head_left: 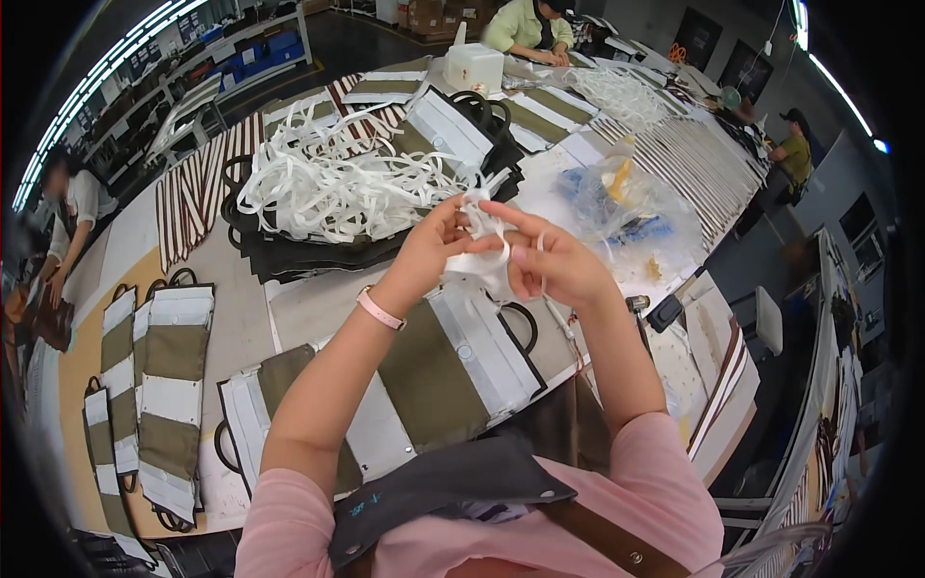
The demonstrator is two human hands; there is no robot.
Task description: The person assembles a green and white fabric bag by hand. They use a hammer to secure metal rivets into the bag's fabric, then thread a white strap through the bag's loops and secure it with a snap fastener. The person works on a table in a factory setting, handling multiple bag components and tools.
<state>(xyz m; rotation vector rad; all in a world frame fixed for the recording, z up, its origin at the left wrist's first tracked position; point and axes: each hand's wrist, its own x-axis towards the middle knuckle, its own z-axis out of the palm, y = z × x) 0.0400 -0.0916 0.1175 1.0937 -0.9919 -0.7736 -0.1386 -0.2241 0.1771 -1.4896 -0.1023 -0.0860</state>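
My hands (564, 262) hold bunched white strip (482, 220) above the counter (243, 323), tangled white heap (332, 197) just beyond, olive-and-white panel (429, 376) with dark handles nearer me, clear plastic bags (665, 207) off right.

Both arms reach forward from the lower edge, bent at the elbows and bare below the short sleeves (665, 472). The left forearm (332, 371) slants up and to the right, the right forearm (621, 352) up and to the left, so the left hand (431, 241) and right hand (564, 267) come close together in front of the chest. The left fingers (441, 214) bend inward in a pinch, pointing right. The right index finger (506, 214) stretches left toward them, while the right thumb (525, 258) lies bent above the other fingers, which curl under.
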